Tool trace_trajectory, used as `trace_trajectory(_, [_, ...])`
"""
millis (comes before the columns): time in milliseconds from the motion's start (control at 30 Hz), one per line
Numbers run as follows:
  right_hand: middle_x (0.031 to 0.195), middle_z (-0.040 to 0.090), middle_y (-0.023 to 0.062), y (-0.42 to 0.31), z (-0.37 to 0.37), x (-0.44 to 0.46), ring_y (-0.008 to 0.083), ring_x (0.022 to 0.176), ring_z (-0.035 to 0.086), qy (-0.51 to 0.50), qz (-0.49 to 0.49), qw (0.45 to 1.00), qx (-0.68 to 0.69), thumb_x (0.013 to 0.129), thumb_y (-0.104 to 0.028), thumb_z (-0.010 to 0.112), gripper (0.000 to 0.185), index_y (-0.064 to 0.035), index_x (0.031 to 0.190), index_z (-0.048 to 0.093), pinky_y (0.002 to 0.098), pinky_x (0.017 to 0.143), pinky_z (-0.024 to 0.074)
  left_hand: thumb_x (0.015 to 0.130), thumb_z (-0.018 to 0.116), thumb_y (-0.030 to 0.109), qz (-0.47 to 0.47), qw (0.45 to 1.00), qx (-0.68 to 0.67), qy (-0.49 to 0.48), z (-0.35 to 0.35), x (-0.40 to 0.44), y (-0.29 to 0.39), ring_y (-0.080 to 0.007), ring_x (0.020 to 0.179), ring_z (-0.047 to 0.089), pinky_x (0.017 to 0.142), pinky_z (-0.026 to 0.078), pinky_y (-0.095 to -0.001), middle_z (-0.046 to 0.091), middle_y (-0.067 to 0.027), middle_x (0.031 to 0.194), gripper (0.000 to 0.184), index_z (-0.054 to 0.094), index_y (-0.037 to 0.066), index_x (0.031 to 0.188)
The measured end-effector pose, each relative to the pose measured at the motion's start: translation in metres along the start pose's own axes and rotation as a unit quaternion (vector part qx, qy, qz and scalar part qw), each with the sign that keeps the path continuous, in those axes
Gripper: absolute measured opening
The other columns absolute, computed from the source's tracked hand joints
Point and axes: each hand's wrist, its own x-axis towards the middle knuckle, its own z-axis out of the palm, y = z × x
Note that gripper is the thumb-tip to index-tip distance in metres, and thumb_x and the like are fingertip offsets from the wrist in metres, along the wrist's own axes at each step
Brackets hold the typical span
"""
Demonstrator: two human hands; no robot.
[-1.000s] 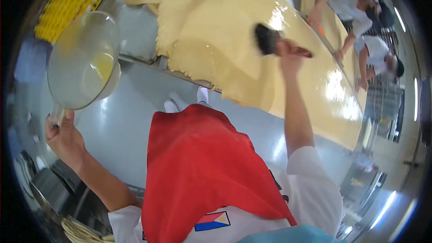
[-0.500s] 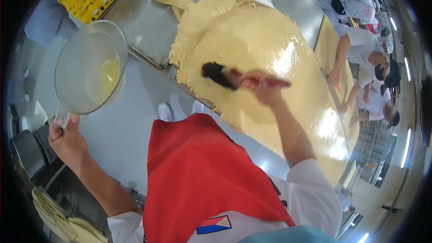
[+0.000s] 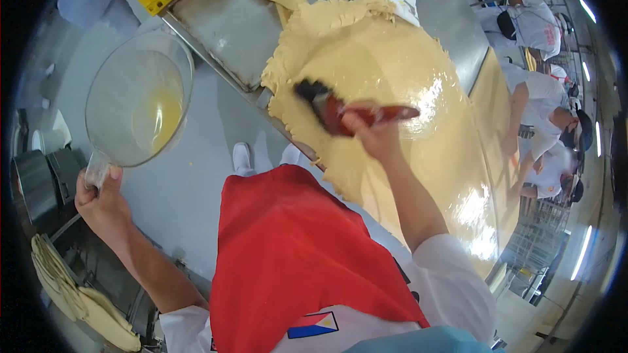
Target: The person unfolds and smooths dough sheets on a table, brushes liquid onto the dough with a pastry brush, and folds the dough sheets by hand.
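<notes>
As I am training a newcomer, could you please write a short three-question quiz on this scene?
1. Which hand holds the brush?
2. True or false: the left hand is empty.
3. Fill in the missing word: beneath the brush spreads a large, pale sheet of ____.

Key:
1. The right hand.
2. False; it grips the clear jug by its handle.
3. Dough.
</notes>
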Motion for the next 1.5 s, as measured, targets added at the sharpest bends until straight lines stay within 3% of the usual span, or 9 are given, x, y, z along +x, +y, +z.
trace_trajectory(100, [0.099, 0.067, 0.0054, -0.024, -0.017, -0.001, 0.0149, 0.094, 0.062, -0.064, 0.003, 0.996, -0.058, 0.083, -0.015, 0.075, 0.024, -0.0038, 0.101, 0.064, 0.03, 0.086, 0.0484, 0.079, 0.075, 0.0, -0.005, 1.0, -0.024, 0.001, -0.002, -0.001, -0.001, -0.0084, 0.078, 0.052, 0.076, 0.039, -0.0217, 0.06, -0.002, 0.086, 0.019, 0.058, 0.0, 0.088])
trace_trajectory(233, [0.092, 0.071, 0.0067, 0.028, -0.08, 0.079, 0.0167, 0.085, 0.066, 0.12, 0.161, 0.978, -0.052, 0.081, -0.027, 0.076, 0.029, -0.005, 0.099, 0.068, 0.0323, 0.078, 0.0509, 0.081, 0.07, -0.002, 0.007, 0.998, -0.038, -0.039, -0.008, 0.004, -0.012, -0.0128, 0.083, 0.055, 0.079, 0.042, -0.0259, 0.061, -0.0047, 0.089, 0.018, 0.06, -0.003, 0.096])
trace_trajectory(400, [0.077, 0.07, 0.0162, 0.124, -0.16, 0.15, 0.0337, 0.079, 0.068, 0.333, 0.111, 0.916, -0.193, 0.078, -0.041, 0.067, 0.037, -0.0052, 0.084, 0.072, 0.0408, 0.075, 0.0516, 0.077, 0.075, 0.0, -0.018, 0.999, 0.032, 0.016, 0.017, 0.002, 0.008, -0.015, 0.086, 0.056, 0.085, 0.041, -0.0278, 0.062, -0.0061, 0.092, 0.024, 0.059, -0.005, 0.095])
trace_trajectory(633, [0.075, 0.07, 0.0144, 0.211, -0.272, 0.006, 0.0296, 0.074, 0.069, 0.426, 0.351, 0.739, -0.387, 0.075, -0.043, 0.071, 0.041, -0.0029, 0.08, 0.072, 0.0397, 0.074, 0.0527, 0.075, 0.078, 0.004, 0.0, 1.0, -0.026, -0.015, 0.003, 0.019, -0.006, -0.0156, 0.085, 0.053, 0.088, 0.039, -0.0288, 0.06, -0.0047, 0.092, 0.028, 0.06, -0.003, 0.095])
trace_trajectory(800, [0.071, 0.07, 0.013, 0.2, -0.252, 0.009, 0.0278, 0.072, 0.069, 0.551, 0.385, 0.701, -0.237, 0.071, -0.04, 0.069, 0.039, -0.0014, 0.073, 0.071, 0.0383, 0.071, 0.0534, 0.078, 0.076, 0.003, 0.018, 1.0, -0.005, -0.025, 0.017, 0.031, -0.004, -0.0167, 0.087, 0.055, 0.085, 0.041, -0.0294, 0.061, -0.0062, 0.094, 0.028, 0.059, -0.003, 0.099])
trace_trajectory(1033, [0.084, 0.068, 0.0236, 0.15, -0.159, 0.151, 0.0399, 0.085, 0.066, 0.461, 0.228, 0.847, -0.133, 0.078, -0.036, 0.059, 0.041, 0.0022, 0.092, 0.065, 0.0457, 0.078, 0.0522, 0.083, 0.07, 0.001, 0.023, 0.996, -0.004, -0.082, 0.045, 0.034, 0.013, -0.0166, 0.09, 0.057, 0.088, 0.043, -0.0308, 0.062, -0.0098, 0.099, 0.025, 0.057, -0.005, 0.103])
trace_trajectory(1300, [0.075, 0.066, 0.0048, 0.286, -0.306, -0.157, 0.0132, 0.071, 0.065, 0.59, 0.316, 0.743, 0.005, 0.076, -0.021, 0.077, 0.025, -0.0007, 0.084, 0.064, 0.0315, 0.058, 0.0537, 0.084, 0.068, 0.003, 0.019, 0.995, 0.021, -0.092, 0.048, 0.044, 0.013, -0.0182, 0.088, 0.058, 0.084, 0.045, -0.0322, 0.062, -0.0112, 0.097, 0.024, 0.056, -0.004, 0.104])
trace_trajectory(1367, [0.097, 0.071, 0.0081, 0.326, -0.337, -0.292, 0.0231, 0.083, 0.068, 0.625, 0.452, 0.626, -0.111, 0.075, -0.049, 0.065, 0.056, 0.0004, 0.102, 0.067, 0.0369, 0.071, 0.0536, 0.085, 0.068, 0.005, 0.027, 0.995, 0.086, -0.044, 0.035, 0.045, 0.012, -0.0177, 0.085, 0.058, 0.081, 0.045, -0.0317, 0.063, -0.0101, 0.094, 0.019, 0.058, -0.003, 0.098])
trace_trajectory(1500, [0.087, 0.072, 0.0159, 0.223, -0.31, -0.387, 0.0309, 0.084, 0.069, 0.434, 0.619, 0.527, -0.389, 0.082, -0.059, 0.05, 0.068, 0.0059, 0.085, 0.07, 0.0408, 0.075, 0.0531, 0.08, 0.067, -0.005, 0.009, 0.989, -0.092, -0.114, 0.004, 0.058, 0.0, -0.0184, 0.091, 0.06, 0.086, 0.045, -0.0325, 0.064, -0.0111, 0.098, 0.026, 0.058, -0.004, 0.105])
